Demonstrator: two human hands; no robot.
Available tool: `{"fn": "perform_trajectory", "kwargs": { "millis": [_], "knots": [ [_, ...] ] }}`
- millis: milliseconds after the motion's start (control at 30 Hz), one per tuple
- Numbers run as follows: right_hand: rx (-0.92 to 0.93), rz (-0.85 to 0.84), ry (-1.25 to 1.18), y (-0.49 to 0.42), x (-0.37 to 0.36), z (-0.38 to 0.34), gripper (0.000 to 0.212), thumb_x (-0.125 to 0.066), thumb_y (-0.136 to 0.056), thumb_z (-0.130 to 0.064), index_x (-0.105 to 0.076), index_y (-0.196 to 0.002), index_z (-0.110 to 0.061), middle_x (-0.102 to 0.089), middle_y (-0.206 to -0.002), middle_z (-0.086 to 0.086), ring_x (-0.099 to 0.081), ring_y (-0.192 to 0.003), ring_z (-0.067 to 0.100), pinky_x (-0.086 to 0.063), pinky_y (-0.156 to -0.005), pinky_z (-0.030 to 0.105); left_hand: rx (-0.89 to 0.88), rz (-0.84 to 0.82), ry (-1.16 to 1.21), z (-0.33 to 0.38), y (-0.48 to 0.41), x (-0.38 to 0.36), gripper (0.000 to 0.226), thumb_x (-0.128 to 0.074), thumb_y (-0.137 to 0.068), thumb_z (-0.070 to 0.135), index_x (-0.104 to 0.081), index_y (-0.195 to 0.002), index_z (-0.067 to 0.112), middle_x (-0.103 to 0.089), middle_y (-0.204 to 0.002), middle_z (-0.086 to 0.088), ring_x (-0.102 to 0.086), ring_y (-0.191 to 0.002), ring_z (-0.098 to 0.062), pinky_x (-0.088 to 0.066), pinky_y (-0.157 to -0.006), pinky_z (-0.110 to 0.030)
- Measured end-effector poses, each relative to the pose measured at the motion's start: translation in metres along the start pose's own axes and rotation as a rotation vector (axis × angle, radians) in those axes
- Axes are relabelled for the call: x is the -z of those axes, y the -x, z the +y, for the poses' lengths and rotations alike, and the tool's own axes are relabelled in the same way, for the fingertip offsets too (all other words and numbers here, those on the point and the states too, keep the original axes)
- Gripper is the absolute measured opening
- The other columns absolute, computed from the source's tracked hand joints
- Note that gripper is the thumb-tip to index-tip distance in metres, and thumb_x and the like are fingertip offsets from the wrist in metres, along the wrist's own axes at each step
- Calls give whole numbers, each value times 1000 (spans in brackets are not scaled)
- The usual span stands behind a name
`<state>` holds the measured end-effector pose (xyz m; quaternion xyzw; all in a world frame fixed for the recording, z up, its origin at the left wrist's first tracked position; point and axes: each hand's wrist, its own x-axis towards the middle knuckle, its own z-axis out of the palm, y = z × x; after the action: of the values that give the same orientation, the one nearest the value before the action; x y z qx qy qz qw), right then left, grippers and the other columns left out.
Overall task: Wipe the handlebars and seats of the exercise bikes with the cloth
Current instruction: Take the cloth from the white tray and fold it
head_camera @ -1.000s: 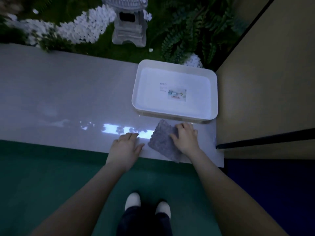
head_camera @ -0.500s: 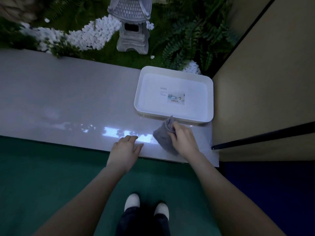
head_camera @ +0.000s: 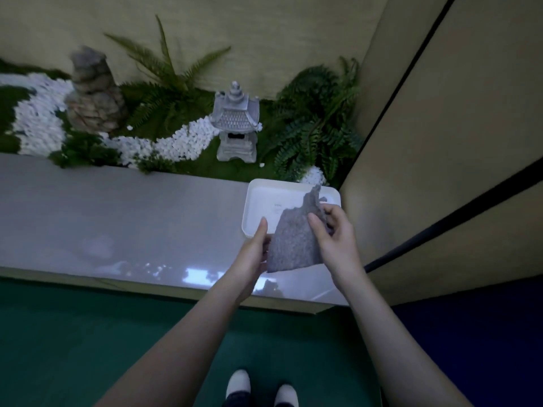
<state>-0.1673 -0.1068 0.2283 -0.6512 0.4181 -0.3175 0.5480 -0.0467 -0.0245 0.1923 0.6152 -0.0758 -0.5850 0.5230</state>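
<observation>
You hold the grey cloth [head_camera: 293, 245] up in both hands over the right end of the pale worktop [head_camera: 117, 218], at about 1 o'clock from where you stand. Your left hand [head_camera: 252, 254] takes the cloth's left edge, thumb laid straight up its front and fingers hidden behind it. Your right hand [head_camera: 335, 239] pinches the upper right part between thumb and curled fingers. The cloth hangs clear of the worktop, its top corner pointing to 12 o'clock and its lower edge level with your wrists.

Behind the cloth, a white tray [head_camera: 249, 201] sits on the worktop's far right corner, partly covered from view, with a small printed label inside. Beyond the worktop lies a small indoor garden: a stone lantern [head_camera: 235, 124] at 12 o'clock, ferns [head_camera: 311, 124] at 1 o'clock, a rough rock [head_camera: 94, 92] at 10 o'clock, and a band of white pebbles [head_camera: 182, 142] curving between rock and lantern. A tan wall panel [head_camera: 455, 142] with dark trim rises at 3 o'clock. Your 2 white shoes [head_camera: 238, 383] stand on green floor [head_camera: 73, 333] at 6 o'clock.
</observation>
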Motion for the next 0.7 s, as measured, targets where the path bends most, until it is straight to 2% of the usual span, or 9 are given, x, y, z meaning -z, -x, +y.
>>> {"fn": "perform_trajectory", "kwargs": {
  "millis": [67,133,200,233,367,433,567,700],
  "knots": [
    [-30,29,-48,16,7,-17,13,-58,-95,-19,-57,-108,-19,-64,-108,1,-61,-102,11,-50,-87,29,-72,-43,189,10,20,-10,58,-43,-91,57,-69,-109,9,-71,-108,-10,-69,-99,-23,-54,-72,-32],
    [-35,57,-49,32,13,-28,16,-58,-94,-21,-58,-110,-25,-65,-109,-5,-62,-100,1,-50,-83,22,-198,-24,247,13,39,-19,40,-55,-92,44,-71,-105,9,-72,-107,-9,-68,-100,-24,-56,-76,-35],
    [-25,113,-4,47,16,-35,16,-59,-94,-19,-55,-102,-33,-62,-99,-16,-58,-88,-15,-46,-71,6,-319,70,131,14,55,-27,27,-60,-92,35,-71,-98,12,-72,-101,-6,-68,-97,-23,-55,-79,-36],
    [-25,155,48,54,17,-37,16,-60,-93,-18,-54,-99,-32,-59,-94,-18,-57,-82,-17,-44,-66,3,-373,133,60,13,62,-30,22,-61,-92,33,-70,-94,13,-71,-98,-5,-67,-94,-22,-54,-77,-34],
    [1,298,288,73,12,-45,11,-62,-91,-16,-53,-94,-22,-58,-83,-7,-54,-72,-5,-38,-58,2,-593,339,-235,13,89,-34,7,-59,-93,27,-63,-87,24,-65,-84,7,-61,-79,-5,-46,-65,-19],
    [57,332,308,78,6,-54,12,-62,-91,-13,-52,-89,-21,-59,-82,-7,-54,-73,-2,-38,-59,3,-713,400,-381,16,100,-34,7,-58,-93,24,-61,-87,22,-63,-83,9,-59,-78,-4,-46,-65,-21],
    [145,353,234,81,-6,-79,13,-61,-91,-13,-53,-85,-21,-60,-79,-16,-57,-73,3,-43,-64,16,-942,437,-564,32,119,-42,8,-58,-93,16,-57,-85,18,-57,-82,7,-53,-76,-6,-39,-63,-14],
    [115,327,70,81,-8,-97,21,-60,-92,-15,-51,-82,-31,-63,-75,-21,-59,-67,-2,-41,-56,8,-948,349,-522,43,131,-51,4,-60,-92,15,-63,-93,17,-60,-89,7,-57,-80,-4,-45,-67,-16]
  ]
}}
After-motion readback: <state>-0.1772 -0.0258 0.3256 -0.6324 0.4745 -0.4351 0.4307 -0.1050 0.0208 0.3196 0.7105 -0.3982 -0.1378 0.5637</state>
